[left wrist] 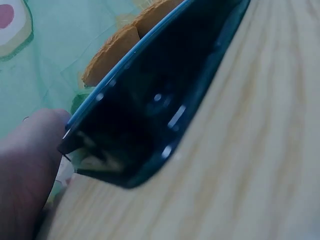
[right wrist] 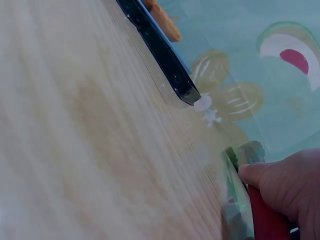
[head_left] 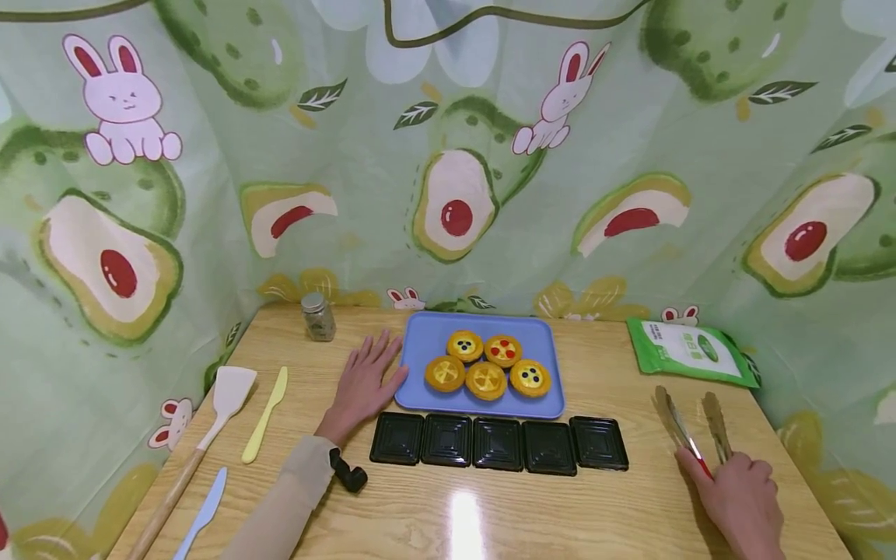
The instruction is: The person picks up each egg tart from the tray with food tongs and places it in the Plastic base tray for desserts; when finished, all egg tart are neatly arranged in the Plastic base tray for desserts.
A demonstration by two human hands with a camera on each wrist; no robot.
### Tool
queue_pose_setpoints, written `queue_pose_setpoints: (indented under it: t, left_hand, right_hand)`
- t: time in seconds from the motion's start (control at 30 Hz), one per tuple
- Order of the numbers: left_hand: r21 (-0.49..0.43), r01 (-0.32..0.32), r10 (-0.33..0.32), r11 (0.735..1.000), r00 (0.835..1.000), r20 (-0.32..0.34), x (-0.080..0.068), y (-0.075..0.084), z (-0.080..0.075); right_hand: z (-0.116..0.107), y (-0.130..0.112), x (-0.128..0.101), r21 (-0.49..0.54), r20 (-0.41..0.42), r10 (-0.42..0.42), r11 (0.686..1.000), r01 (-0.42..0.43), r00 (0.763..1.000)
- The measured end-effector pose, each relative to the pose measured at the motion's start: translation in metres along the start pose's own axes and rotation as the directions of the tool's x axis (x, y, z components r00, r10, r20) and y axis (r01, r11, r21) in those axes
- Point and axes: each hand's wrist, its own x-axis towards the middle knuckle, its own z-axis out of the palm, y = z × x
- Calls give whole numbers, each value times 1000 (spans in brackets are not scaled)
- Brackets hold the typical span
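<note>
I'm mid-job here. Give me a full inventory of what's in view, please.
Table: 1, light wood, centre
Tray: 1, blue, back middle
Tarts: 5, golden yellow, on the tray
Square dishes: 5, black, row in front of the tray
Jar: 1, grey lid, back left
Packet: 1, green and white, back right
Spatula: 1, white head, brown handle, far left
Knife: 1, yellow, left
Knife: 1, light blue, front left
Tongs: 1, metal with red, right
Cloth backdrop: green, patterned, behind the table
Sleeve: 1, beige, left arm
Left hand: 1, beside the tray's left edge
Right hand: 1, holding the tongs
</note>
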Motion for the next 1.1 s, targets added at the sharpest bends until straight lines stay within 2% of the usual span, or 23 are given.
queue_pose_setpoints:
  t: [0.3,0.57,0.7,0.87,0.93,1.1]
  left_hand:
    - [12,-37,37,999,998,47,0,1,2]
    - [21,-35,34,999,997,69,-1,0,2]
    - [27,-33,31,999,997,77,-1,-1,1]
    - [24,-41,39,999,996,78,-1,1,1]
    - [23,-53,52,998,996,78,-1,1,2]
    - [13,-99,98,995,992,86,0,1,1]
  right_hand:
    - [-6,-9,-16,-33,-29,-64,997,63,998]
    - [-14,-31,-27,-14,-23,-179,984,179,983]
    - [-12,-46,-28,-37,-33,-231,972,230,972]
    - [-5,-61,-30,-42,-82,-338,941,335,938]
    - [-4,-68,-30,-39,-66,-369,930,367,927]
    - [-3,-86,-27,-45,-3,-394,918,393,919]
